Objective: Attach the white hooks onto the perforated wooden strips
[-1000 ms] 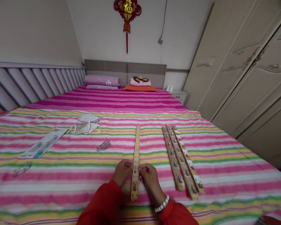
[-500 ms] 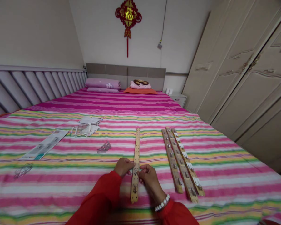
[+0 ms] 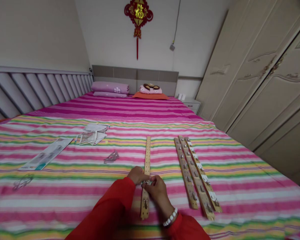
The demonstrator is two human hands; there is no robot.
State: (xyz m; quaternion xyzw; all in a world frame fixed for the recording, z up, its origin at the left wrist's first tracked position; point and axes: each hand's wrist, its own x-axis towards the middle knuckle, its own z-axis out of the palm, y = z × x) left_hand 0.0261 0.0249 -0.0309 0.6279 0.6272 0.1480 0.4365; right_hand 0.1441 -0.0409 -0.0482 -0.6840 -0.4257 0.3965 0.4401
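Note:
A narrow pale wooden strip (image 3: pixel 147 158) with rows of small holes lies lengthwise on the striped bedsheet in front of me. Close to its near end sits a metal hook (image 3: pixel 145 202). Farther up, my left hand (image 3: pixel 136 175) and my right hand (image 3: pixel 158 189) meet over the strip with their fingertips pinched together. Between them shows a bit of a small metal hook (image 3: pixel 146 182), mostly covered by the fingers. Which fingers bear on it is hard to make out. A white bead bracelet circles my right wrist.
To the right lie three wooden strips (image 3: pixel 185 170) fitted with metal and white hooks. On the left are a bag of small metal parts (image 3: pixel 111 156), clear packets (image 3: pixel 92 135), a long package (image 3: pixel 47 154) and a small clear bag (image 3: pixel 23 181). A wardrobe (image 3: pixel 260 83) stands right.
My hands have come together over the metal hook on the strip; they were apart on either side of it. The view has shifted slightly.

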